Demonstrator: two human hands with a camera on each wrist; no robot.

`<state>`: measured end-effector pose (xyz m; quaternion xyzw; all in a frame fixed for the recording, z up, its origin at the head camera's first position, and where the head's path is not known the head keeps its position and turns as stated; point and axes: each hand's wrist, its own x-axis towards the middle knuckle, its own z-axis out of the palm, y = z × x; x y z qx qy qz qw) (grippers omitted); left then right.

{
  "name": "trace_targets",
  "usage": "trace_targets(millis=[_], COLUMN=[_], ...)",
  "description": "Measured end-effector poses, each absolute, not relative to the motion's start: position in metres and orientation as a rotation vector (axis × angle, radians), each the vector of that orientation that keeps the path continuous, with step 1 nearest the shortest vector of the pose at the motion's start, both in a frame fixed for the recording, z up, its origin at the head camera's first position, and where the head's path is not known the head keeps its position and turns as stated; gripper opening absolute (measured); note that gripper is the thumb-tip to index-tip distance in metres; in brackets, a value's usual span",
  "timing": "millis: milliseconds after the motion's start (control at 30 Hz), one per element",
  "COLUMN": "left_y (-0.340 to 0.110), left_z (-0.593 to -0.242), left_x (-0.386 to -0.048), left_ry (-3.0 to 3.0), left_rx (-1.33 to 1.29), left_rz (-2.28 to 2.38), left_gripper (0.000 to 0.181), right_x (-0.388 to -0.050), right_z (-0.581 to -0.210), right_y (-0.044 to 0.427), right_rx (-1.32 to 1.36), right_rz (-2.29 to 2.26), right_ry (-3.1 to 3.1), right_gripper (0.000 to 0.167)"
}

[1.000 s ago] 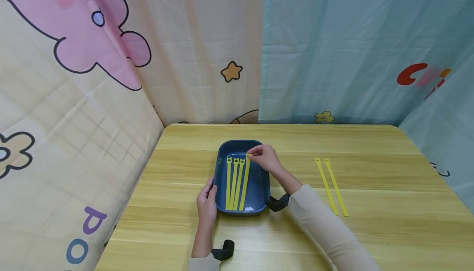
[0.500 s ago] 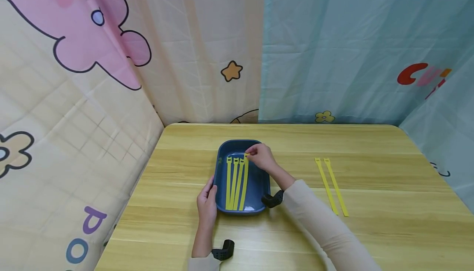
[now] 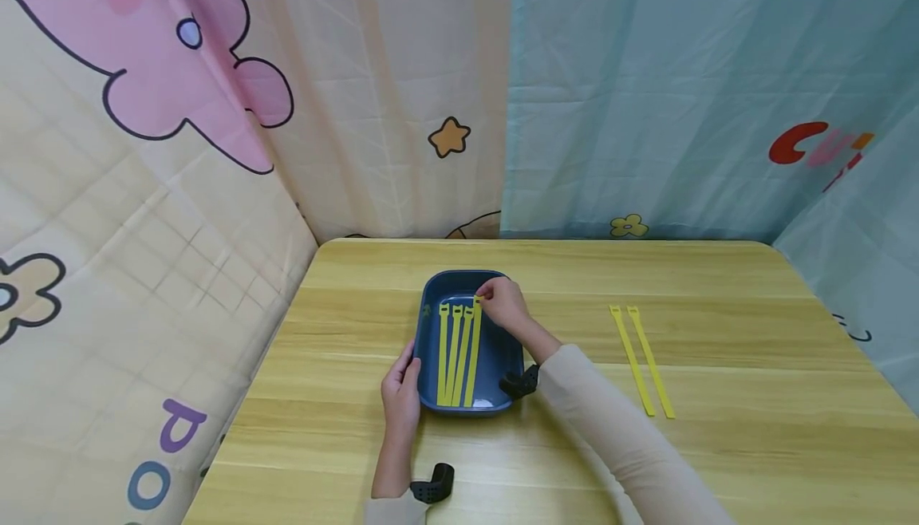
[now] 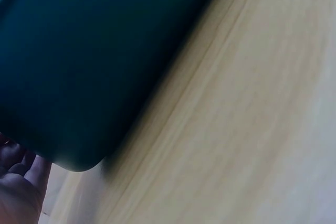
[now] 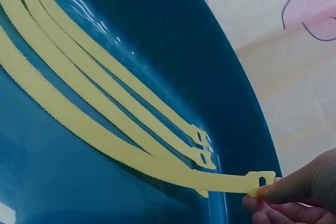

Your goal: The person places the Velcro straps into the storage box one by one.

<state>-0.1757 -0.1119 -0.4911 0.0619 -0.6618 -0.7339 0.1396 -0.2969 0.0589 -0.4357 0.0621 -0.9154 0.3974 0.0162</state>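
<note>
Three yellow straps point(image 3: 453, 357) lie in a blue tray point(image 3: 497, 353) gripped by the left hand point(image 3: 402, 389), the right hand point(image 3: 505, 302) pinching a fourth strap point(image 5: 105, 142) inside, two remaining straps point(image 3: 633, 361) on the table point(image 3: 754, 333)

Soft, even light; left wrist view dim and blurred
Pale sheen toward the near edge of the tabletop point(image 3: 345, 365), faint shadow along the right sleeve point(image 3: 625, 437); the tray point(image 3: 498, 357) nearly black in the left wrist view, its inside catching white glints in the right wrist view
</note>
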Motion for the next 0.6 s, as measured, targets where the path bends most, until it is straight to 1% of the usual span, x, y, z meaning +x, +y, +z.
trace_targets(millis=[300,600], left_y=[-0.1121,-0.1124], left_z=[-0.4935,-0.4935], left_x=[-0.1766,-0.1763], left_ry=[-1.926,-1.923], left_rx=[0.185,0.184], left_rz=[-2.117,-2.112], left_gripper=[0.037,0.037], right_x=[-0.2990,-0.3012], right_z=[-0.4403,-0.4451], right_y=[0.0536,0.0498], right_rx=[0.200,0.207], right_rz=[1.065,1.011], right_ry=[-2.885,-2.907], right_gripper=[0.014,0.018])
